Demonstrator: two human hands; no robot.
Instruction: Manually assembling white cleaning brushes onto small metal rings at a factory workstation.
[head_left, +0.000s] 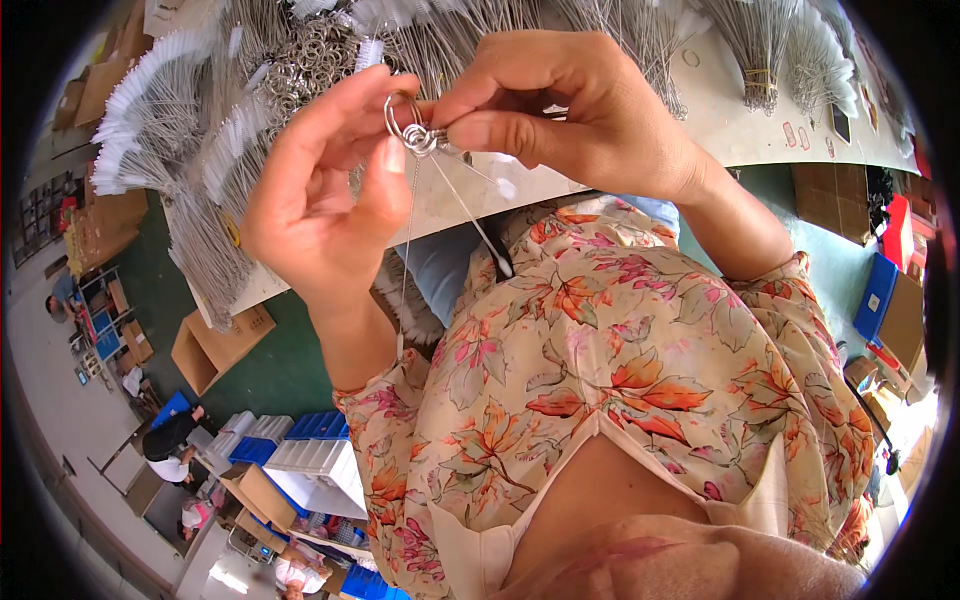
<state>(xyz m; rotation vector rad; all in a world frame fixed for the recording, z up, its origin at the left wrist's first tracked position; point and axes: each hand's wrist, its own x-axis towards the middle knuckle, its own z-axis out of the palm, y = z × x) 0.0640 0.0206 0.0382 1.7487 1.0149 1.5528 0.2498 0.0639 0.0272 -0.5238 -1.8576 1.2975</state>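
Above the table edge, my left hand [325,190] pinches a metal split ring [389,118] between thumb and fingers. Small looped wire ends are gathered at the ring's lower side. From there hang several thin wire brushes [462,205]; white tips show on some of them. My right hand [590,110] is closed, thumb against forefinger, on the looped wire end of a brush right beside the ring. Its fingers partly hide that end, so I cannot tell whether it is threaded on the ring.
Bundles of white-bristled wire brushes [165,110] cover the left and back of the pale table [740,135]. A heap of metal rings [320,60] lies among them. An open cardboard box [225,345] and white and blue crates [315,460] stand at the lower left. Other people are farther off.
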